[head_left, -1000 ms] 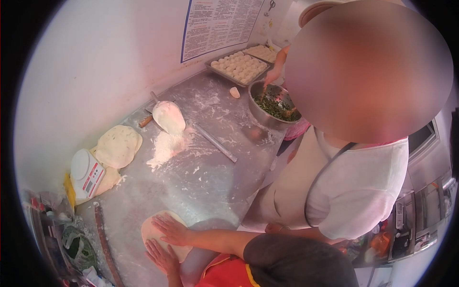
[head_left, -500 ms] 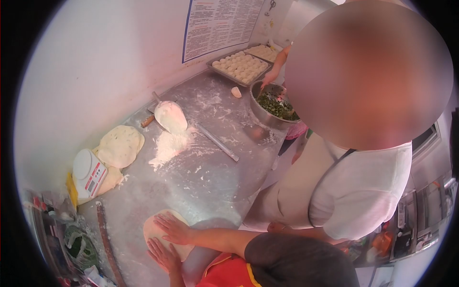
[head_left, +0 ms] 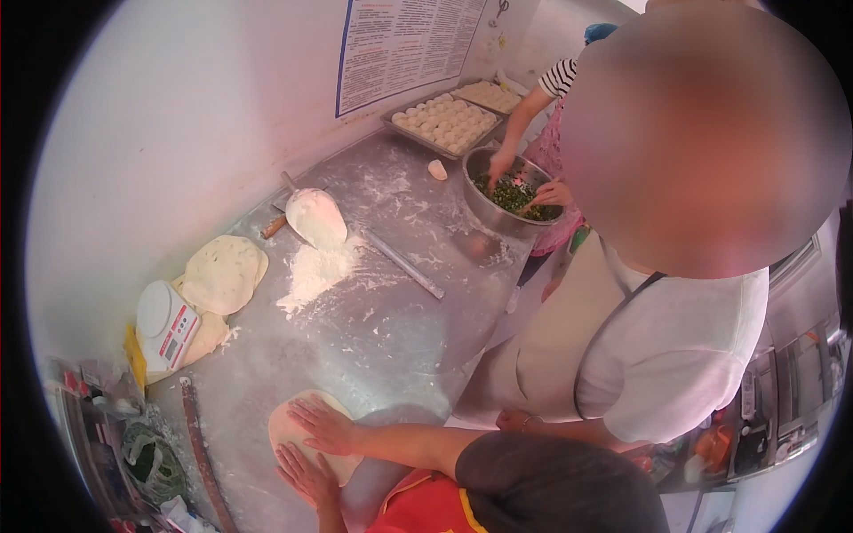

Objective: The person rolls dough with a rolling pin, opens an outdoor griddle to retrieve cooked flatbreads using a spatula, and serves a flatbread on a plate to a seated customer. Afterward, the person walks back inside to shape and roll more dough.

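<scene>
Fingers (head_left: 298, 413) of the right hand (head_left: 328, 428) and left hand (head_left: 310, 479) lie flat, slightly spread, gripping nothing, on the dough round (head_left: 284, 431) atop the counter (head_left: 391, 342). Likely light, soft, stretchy; best held underneath at opposite edges, since pinching could tear it.

The right hand (head_left: 323, 425) and left hand (head_left: 307, 474) are resting flat on a dough round (head_left: 286, 431) on the floured surface (head_left: 418, 346). A brown stick (head_left: 202, 449) is lying to their left; a flour-filled scoop (head_left: 316, 219) is sitting farther back, and another person's hand (head_left: 500, 167) is reaching into a metal bowl (head_left: 496, 211).
</scene>
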Demonstrator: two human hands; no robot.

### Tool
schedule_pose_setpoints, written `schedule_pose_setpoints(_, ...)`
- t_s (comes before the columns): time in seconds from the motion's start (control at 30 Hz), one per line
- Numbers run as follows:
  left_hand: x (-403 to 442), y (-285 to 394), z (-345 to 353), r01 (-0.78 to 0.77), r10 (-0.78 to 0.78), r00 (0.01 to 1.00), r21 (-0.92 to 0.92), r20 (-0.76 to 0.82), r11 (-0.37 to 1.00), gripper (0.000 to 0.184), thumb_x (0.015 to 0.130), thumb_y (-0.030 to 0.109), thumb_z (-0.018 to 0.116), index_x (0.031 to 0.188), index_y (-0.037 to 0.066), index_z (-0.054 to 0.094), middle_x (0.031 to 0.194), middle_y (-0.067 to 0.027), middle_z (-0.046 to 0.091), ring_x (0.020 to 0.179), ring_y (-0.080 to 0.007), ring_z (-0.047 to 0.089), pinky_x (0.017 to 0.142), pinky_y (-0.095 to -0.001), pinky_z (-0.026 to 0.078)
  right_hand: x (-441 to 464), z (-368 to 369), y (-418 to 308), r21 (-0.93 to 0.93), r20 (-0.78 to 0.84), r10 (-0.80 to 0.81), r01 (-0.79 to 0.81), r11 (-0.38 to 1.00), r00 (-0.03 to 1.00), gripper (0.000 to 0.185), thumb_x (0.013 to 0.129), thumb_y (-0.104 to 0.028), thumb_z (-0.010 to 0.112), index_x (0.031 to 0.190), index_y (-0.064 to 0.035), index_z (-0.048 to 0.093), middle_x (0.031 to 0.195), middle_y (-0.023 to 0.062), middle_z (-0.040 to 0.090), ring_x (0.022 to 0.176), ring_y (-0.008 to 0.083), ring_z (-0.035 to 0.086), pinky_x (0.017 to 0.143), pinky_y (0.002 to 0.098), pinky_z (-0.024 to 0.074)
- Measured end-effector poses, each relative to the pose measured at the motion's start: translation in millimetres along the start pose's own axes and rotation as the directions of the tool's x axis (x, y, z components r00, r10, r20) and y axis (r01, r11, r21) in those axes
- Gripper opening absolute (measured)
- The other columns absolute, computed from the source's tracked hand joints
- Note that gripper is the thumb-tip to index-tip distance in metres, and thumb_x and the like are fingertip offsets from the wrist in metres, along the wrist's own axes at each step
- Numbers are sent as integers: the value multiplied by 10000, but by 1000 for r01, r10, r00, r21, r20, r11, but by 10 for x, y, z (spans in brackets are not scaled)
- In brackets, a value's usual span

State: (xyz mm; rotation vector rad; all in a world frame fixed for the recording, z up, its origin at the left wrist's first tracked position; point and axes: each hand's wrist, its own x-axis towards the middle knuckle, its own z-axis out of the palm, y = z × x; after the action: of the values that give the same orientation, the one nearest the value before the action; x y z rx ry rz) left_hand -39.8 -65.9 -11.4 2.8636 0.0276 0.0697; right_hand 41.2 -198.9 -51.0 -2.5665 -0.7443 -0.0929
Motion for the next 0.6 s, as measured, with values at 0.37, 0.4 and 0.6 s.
schedule_pose_setpoints(0.37,-15,-30,40,-28,28,999,13,-39,1000,667,897,374,468,1408,-22,304,1484,-197,275,1402,-322,207,1128,-515,104,-2,-24,-10,13,5,1,-1,1000,1000,735,889,-412,497,1435,-2,225,1496,151,223,1398,292,179,1148,476,116)
schedule_pose_setpoints(0.4,-15,-28,39,-24,25,999,11,-36,1000,667,897,373,468,1407,-23,304,1484,-198,275,1402,-322,206,1128,-514,104,-1,-1,-7,-1,8,1,-1,1000,1000,735,890,-414,494,1435,-2,224,1497,150,222,1398,291,179,1148,475,115)
schedule_pose_setpoints(0.6,6,42,-63,24,-24,999,-1,23,1000,668,891,363,480,1404,-27,307,1482,-198,278,1402,-322,206,1130,-509,104,1,-48,-16,-33,21,-6,6,999,1000,730,892,-418,484,1433,1,231,1497,151,224,1397,289,184,1149,471,114)
